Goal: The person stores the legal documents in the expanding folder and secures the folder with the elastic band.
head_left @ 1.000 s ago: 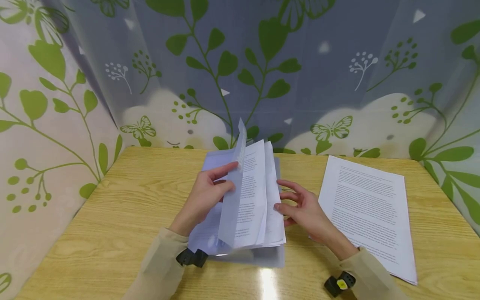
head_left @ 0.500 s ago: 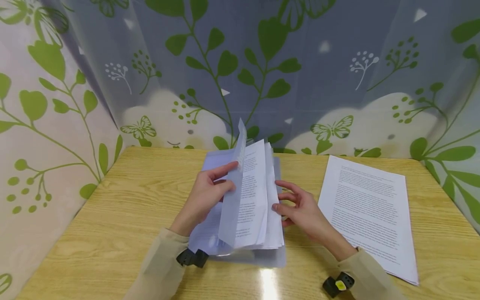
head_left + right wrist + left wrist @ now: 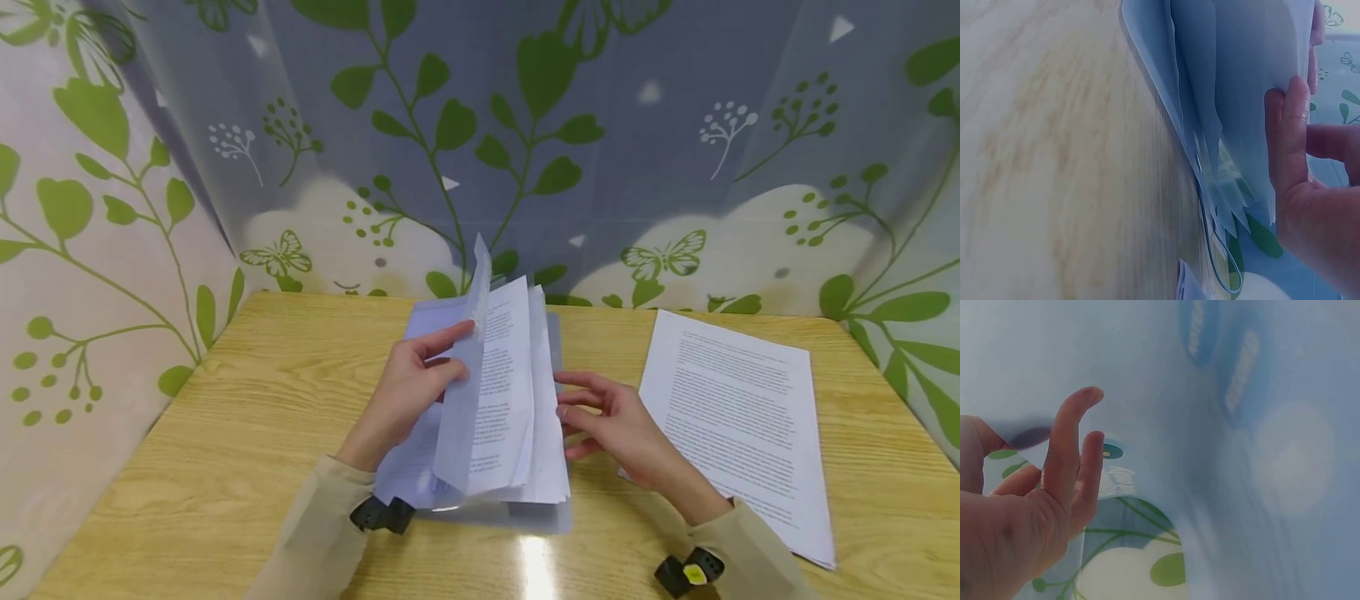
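A translucent plastic folder (image 3: 431, 315) lies spread on the table with printed papers (image 3: 502, 408) standing partly raised inside it. My left hand (image 3: 405, 387) pinches the folder's raised clear flap (image 3: 456, 450) between thumb and index finger; its other fingers extend behind the plastic in the left wrist view. At the right edge of the papers, my right hand (image 3: 611, 421) holds the sheets, thumb in front. In the right wrist view, its fingers (image 3: 1291, 137) lie along the sheets, and a thin cord loop (image 3: 1232, 284) hangs by the folder's edge.
To the right, a separate stack of printed sheets (image 3: 738, 425) lies on the wooden table (image 3: 262, 433), partly behind my right forearm. A leaf-patterned curtain (image 3: 645, 150) rises along the table's back edge. Each wrist wears a small black camera.
My right hand has shifted slightly right, its fingers now nearer the papers' outer edge. My left hand and the flap have barely moved.
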Available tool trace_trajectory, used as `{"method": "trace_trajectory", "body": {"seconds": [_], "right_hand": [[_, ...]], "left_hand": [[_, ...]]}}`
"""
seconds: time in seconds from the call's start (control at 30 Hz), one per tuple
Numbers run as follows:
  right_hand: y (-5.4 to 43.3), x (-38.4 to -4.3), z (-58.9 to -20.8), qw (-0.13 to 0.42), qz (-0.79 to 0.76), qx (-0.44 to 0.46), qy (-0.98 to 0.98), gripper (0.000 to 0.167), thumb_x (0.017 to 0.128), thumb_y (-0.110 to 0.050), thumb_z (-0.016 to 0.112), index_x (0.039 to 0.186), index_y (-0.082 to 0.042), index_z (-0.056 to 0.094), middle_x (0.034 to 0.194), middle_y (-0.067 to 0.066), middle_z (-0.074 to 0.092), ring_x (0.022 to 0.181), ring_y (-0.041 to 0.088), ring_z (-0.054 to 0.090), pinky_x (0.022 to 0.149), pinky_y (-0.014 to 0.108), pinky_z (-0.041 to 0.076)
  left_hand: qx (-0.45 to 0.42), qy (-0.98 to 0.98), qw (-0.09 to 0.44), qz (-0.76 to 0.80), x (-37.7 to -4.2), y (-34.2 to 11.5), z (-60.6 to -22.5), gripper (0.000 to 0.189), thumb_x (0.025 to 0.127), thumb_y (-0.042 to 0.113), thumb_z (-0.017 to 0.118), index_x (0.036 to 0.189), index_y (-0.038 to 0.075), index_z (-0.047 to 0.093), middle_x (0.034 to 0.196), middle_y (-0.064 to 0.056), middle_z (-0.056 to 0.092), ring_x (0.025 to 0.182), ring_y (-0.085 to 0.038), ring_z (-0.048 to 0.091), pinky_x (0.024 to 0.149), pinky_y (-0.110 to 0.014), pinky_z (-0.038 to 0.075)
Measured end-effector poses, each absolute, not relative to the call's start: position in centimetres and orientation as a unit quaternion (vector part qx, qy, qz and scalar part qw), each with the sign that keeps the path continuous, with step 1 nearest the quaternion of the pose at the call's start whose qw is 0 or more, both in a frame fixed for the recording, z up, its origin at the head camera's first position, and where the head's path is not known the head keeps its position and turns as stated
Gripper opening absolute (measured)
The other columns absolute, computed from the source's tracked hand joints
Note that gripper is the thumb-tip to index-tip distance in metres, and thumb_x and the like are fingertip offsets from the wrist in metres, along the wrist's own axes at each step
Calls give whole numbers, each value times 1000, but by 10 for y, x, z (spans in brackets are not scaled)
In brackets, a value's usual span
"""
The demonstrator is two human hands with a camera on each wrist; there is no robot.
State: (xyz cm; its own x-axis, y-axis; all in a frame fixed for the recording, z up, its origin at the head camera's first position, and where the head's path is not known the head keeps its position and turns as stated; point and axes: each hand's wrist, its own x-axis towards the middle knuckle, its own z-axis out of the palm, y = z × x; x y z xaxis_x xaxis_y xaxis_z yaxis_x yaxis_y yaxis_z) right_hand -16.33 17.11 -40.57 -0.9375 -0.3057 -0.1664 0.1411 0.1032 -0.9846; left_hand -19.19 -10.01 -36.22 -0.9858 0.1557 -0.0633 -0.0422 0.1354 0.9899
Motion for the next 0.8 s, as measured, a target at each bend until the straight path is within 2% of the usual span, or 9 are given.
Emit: {"method": "trace_trajectory", "body": {"seconds": [0.23,0.47,0.8], "right_hand": [[168,-164,-407,168,-665,-51,726,57,98,-9,65,150,-3,46,112,10,70,84,18,74,65,35,63],[164,-166,-411,168,-659,-45,732,56,97,-8,65,150,-3,46,115,15,67,84,18,73,64,35,62],[156,-168,-411,167,-656,-44,735,54,96,-5,65,148,-2,48,115,18,67,82,19,73,63,35,62]], "left_hand": [[37,750,75,657,-192,-100,-363,57,87,-1,60,141,15,63,137,-14,65,88,-15,65,58,-22,47],[35,751,76,655,-192,-99,-364,57,87,-1,60,142,16,63,137,-14,65,89,-15,65,60,-23,49],[36,752,71,655,-192,-98,-363,58,86,-1,60,141,16,64,136,-13,66,82,-12,63,54,-21,41]]}}
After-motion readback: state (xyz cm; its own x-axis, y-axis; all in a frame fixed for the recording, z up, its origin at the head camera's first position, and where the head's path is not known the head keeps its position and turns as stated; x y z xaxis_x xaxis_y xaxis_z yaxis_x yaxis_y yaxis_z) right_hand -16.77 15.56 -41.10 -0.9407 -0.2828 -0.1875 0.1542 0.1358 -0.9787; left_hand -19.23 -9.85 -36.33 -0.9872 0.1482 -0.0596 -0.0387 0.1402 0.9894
